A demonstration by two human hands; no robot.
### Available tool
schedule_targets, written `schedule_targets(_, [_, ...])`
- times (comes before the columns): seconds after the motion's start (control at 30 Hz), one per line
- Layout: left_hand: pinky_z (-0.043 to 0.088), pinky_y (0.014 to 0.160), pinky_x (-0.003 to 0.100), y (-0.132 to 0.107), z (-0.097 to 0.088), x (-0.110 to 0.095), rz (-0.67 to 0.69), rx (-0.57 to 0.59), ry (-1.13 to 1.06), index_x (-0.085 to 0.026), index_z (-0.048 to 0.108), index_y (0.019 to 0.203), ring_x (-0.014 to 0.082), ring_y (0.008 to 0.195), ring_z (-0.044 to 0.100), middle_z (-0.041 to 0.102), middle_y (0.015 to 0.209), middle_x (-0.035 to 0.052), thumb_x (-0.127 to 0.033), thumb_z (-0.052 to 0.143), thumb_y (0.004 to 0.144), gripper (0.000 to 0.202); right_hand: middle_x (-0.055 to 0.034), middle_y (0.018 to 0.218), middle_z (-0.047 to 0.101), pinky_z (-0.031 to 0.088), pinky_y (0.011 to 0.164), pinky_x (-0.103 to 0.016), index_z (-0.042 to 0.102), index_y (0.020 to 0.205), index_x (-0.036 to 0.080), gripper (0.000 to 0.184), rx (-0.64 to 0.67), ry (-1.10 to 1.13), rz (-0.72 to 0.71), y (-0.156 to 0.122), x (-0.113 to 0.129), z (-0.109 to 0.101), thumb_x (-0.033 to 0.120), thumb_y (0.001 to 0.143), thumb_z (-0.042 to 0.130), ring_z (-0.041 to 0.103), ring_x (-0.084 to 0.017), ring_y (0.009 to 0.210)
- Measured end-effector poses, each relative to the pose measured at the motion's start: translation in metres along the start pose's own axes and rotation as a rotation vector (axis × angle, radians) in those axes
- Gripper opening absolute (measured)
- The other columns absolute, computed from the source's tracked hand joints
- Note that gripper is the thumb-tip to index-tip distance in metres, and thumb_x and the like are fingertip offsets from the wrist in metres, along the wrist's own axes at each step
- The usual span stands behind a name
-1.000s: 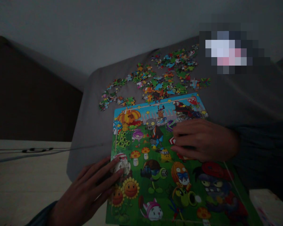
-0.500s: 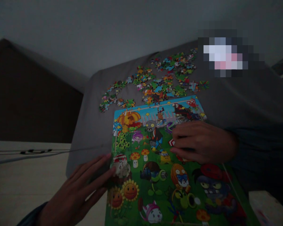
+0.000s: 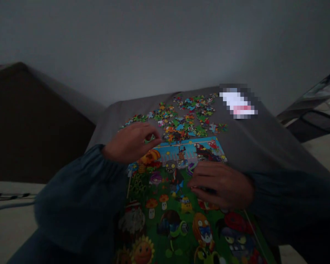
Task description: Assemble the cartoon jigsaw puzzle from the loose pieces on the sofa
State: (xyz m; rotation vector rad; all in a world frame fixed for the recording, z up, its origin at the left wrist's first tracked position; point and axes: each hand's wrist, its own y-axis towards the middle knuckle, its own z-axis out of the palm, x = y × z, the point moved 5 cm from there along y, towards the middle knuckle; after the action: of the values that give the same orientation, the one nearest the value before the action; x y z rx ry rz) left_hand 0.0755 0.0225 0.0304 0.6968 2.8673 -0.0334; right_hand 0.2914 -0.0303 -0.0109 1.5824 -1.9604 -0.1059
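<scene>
Here, left fingers [image 3: 151, 132] pinching green jigsaw piece [image 3: 149, 139], right fingers [image 3: 202, 179] curled on board [image 3: 181, 146]

I'm wearing a long-sleeved top of dark blue-teal fabric. My left sleeve [image 3: 79, 198] billows loose and soft, then gathers into a ruched cuff [image 3: 106, 156] at my bare left hand [image 3: 132, 142]. My right sleeve [image 3: 291, 198] matches, its gathered cuff [image 3: 254, 187] closing around the wrist of my bare right hand [image 3: 221, 184].

TEXT: none legible | ITEM: cartoon jigsaw puzzle board [image 3: 165, 220], no readable words or numbers | BLUR: pixelated patch [image 3: 238, 101] on far grey cloth [image 3: 264, 146], unreadable
</scene>
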Motion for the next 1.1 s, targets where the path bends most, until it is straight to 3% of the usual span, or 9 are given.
schedule_targets(0.1, [0.044,0.099,0.047,-0.002,0.011,0.017,0.055,-0.020,-0.100,-0.023,0.065,0.116,0.0284,0.111,0.058,0.064,0.115,0.0078,-0.059,0.067,0.085,0.047,-0.0096,0.105,0.070,0.050,0.087,-0.037,0.066,0.117,0.012,0.025,0.017,0.013,-0.005,0.000,-0.001,0.001,0.021,0.098,0.053,0.060,-0.021,0.099])
schedule_targets(0.17, [0.036,0.108,0.055,-0.011,0.027,0.022,0.086,0.024,-0.149,-0.027,0.058,0.131,0.0348,0.129,0.047,0.053,0.137,0.0109,-0.070,0.073,0.073,0.074,-0.0113,0.120,0.068,0.048,0.097,-0.043,0.061,0.128,0.013,0.033,0.063,-0.009,-0.008,0.000,-0.001,0.004,0.022,0.098,0.053,0.056,-0.024,0.116])
schedule_targets(0.23, [0.029,0.112,0.062,-0.020,0.042,0.024,0.083,0.090,-0.152,-0.032,0.051,0.140,0.0400,0.140,0.035,0.042,0.151,0.0114,-0.073,0.075,0.068,0.087,-0.0112,0.128,0.066,0.046,0.101,-0.045,0.059,0.132,0.013,0.036,0.111,-0.037,0.003,0.000,-0.002,0.007,0.022,0.098,0.052,0.051,-0.026,0.126])
schedule_targets(0.37, [0.024,0.116,0.064,-0.027,0.049,0.025,0.101,0.117,-0.131,-0.037,0.050,0.142,0.0398,0.146,0.026,0.038,0.157,0.0058,-0.066,0.073,0.077,0.075,-0.0110,0.142,0.058,0.041,0.108,-0.046,0.054,0.139,0.014,0.041,0.219,-0.112,-0.018,0.006,0.002,0.016,0.028,0.100,0.050,0.042,-0.027,0.139])
schedule_targets(0.47, [0.025,0.117,0.060,-0.026,0.040,0.033,0.106,-0.009,-0.120,-0.036,0.056,0.137,0.0349,0.145,0.030,0.046,0.152,0.0037,-0.065,0.057,0.090,0.055,-0.0100,0.153,0.047,0.034,0.116,-0.046,0.049,0.144,0.014,0.050,0.312,-0.146,-0.059,0.014,0.005,0.026,0.040,0.101,0.049,0.029,-0.027,0.148])
schedule_targets(0.57, [0.025,0.117,0.057,-0.028,0.034,0.039,0.096,-0.116,-0.103,-0.033,0.060,0.132,0.0315,0.143,0.033,0.053,0.145,0.0034,-0.063,0.045,0.097,0.048,-0.0098,0.155,0.045,0.032,0.117,-0.049,0.048,0.146,0.014,0.057,0.363,-0.143,-0.058,0.018,0.004,0.034,0.048,0.101,0.047,0.027,-0.029,0.149])
schedule_targets(0.83, [0.025,0.117,0.064,-0.040,0.049,0.025,0.154,0.077,-0.142,-0.037,0.055,0.138,0.0382,0.146,0.028,0.042,0.156,0.0028,-0.053,0.079,0.078,0.067,-0.0080,0.155,0.045,0.035,0.112,-0.051,0.049,0.145,0.017,0.052,0.396,-0.159,-0.056,0.013,0.004,0.038,0.047,0.102,0.045,0.032,-0.032,0.146])
schedule_targets(1.1, [0.024,0.115,0.068,-0.043,0.055,0.017,0.155,0.164,-0.148,-0.040,0.050,0.142,0.0421,0.148,0.023,0.030,0.164,0.0036,-0.053,0.085,0.070,0.082,-0.0113,0.151,0.049,0.040,0.107,-0.049,0.049,0.146,0.016,0.055,0.366,-0.180,-0.073,0.011,0.009,0.037,0.047,0.100,0.050,0.038,-0.032,0.141])
